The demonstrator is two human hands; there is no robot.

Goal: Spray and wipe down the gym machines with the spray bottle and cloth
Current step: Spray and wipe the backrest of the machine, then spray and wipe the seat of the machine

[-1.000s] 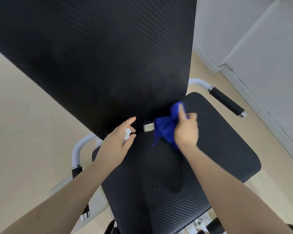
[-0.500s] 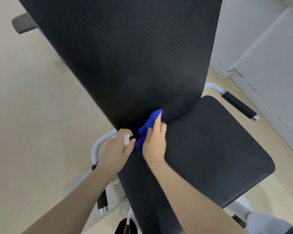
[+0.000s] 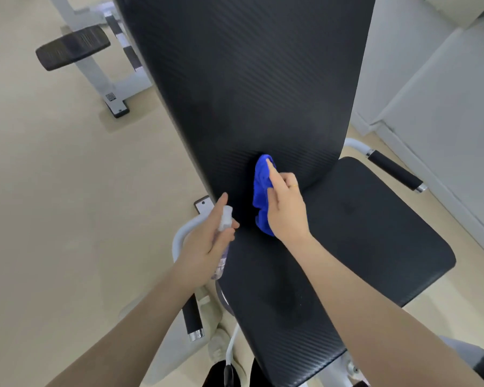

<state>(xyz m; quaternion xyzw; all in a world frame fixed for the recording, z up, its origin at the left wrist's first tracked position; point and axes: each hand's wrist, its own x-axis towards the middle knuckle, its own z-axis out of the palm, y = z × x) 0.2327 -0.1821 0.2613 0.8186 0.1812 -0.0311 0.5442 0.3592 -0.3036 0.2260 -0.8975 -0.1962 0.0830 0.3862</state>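
cloth moved rightward, ribbed black backrest

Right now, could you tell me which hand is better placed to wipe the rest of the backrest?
The right hand: it already presses the blue cloth against the backrest, while the left hand holds the spray bottle off to the side.

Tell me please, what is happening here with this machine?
A person is cleaning a gym machine. The right hand presses a blue cloth against the bottom of the black backrest pad, just above the seat pad. The left hand holds a small clear spray bottle beside it, at the pad's edge.
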